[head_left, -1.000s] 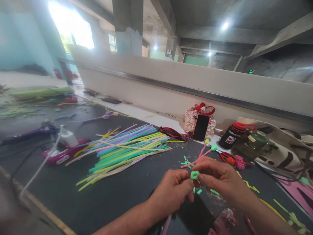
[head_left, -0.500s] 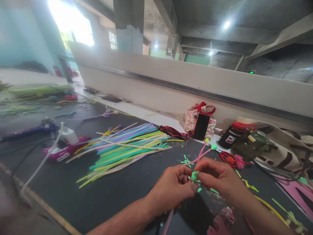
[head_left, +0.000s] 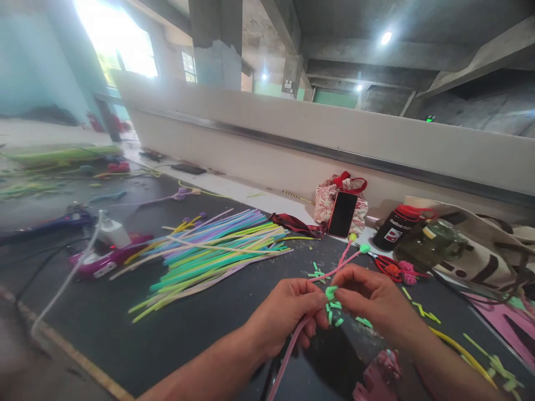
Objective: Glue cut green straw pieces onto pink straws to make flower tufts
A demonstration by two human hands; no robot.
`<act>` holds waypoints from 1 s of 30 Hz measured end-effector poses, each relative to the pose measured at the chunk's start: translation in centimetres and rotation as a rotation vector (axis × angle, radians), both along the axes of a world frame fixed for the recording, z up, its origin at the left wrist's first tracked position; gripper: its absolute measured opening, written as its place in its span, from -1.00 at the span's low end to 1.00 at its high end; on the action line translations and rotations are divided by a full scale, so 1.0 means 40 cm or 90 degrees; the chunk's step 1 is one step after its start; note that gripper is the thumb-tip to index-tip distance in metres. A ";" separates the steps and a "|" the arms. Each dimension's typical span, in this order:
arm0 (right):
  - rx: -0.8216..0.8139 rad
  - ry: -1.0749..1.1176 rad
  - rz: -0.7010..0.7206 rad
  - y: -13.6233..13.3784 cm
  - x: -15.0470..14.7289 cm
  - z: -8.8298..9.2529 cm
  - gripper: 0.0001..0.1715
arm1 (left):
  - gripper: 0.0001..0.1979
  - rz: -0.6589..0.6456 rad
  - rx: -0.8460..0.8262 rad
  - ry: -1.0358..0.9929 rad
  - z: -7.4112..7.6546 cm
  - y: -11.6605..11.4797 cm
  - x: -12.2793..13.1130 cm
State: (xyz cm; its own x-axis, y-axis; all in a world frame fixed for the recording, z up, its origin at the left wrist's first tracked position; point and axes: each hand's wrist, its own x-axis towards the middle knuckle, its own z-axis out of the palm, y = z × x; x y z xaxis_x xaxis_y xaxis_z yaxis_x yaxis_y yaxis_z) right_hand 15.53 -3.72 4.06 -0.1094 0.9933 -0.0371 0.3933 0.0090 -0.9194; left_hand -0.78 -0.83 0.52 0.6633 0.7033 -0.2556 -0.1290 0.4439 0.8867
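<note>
Both hands meet over the dark tabletop. My left hand (head_left: 292, 312) is closed in a pinch at the near end of a small bent green pipe cleaner piece (head_left: 331, 293). A pink pipe cleaner stem (head_left: 285, 365) runs from the left fingers down toward the bottom edge. The thumb and forefinger of my right hand (head_left: 368, 292) pinch the green piece from the other side. Just beyond the hands lie pink stems with a green tip (head_left: 365, 249) and a yellow tip (head_left: 353, 237). Short green cuttings (head_left: 319, 273) are scattered beneath and behind the fingers.
Left of the hands lies a wide bundle of coloured pipe cleaners (head_left: 217, 250). A purple power strip (head_left: 94, 264) is farther left. Behind stand a phone (head_left: 343, 214), a black bottle (head_left: 392, 228) and a green jug (head_left: 434, 245). Red-handled pliers (head_left: 387, 267) lie at right.
My left hand has turned slightly, and its fingers have shifted left along the green piece. More of the pink stem now shows below the hand. The right hand stays in its pinch.
</note>
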 end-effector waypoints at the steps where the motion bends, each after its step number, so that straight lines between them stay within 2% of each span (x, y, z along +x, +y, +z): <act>1: 0.007 -0.003 0.001 0.000 -0.002 0.000 -0.92 | -0.78 0.003 -0.010 -0.010 -0.003 0.001 0.000; 10: 0.033 -0.013 0.006 0.002 -0.008 -0.002 -0.91 | -0.88 0.044 -0.034 -0.053 -0.009 0.000 0.005; 13: 0.018 0.008 0.013 -0.003 0.000 0.011 -0.82 | -0.85 0.049 -0.050 -0.071 -0.009 0.003 0.000; 17: 0.004 0.023 0.070 -0.011 0.015 0.031 -0.61 | -0.79 -0.011 -0.101 -0.115 -0.005 0.013 -0.011; 21: 0.050 -0.099 0.101 -0.017 0.005 0.033 -0.47 | -0.81 -0.089 -0.154 -0.131 -0.002 0.014 -0.012; 26: 0.139 -0.232 0.101 -0.018 -0.021 0.034 -0.70 | -0.82 -0.094 -0.155 -0.121 -0.006 0.011 -0.007; 30: 0.140 -0.257 0.099 -0.013 -0.021 0.036 -0.72 | -0.81 -0.088 -0.132 -0.087 -0.002 0.010 -0.007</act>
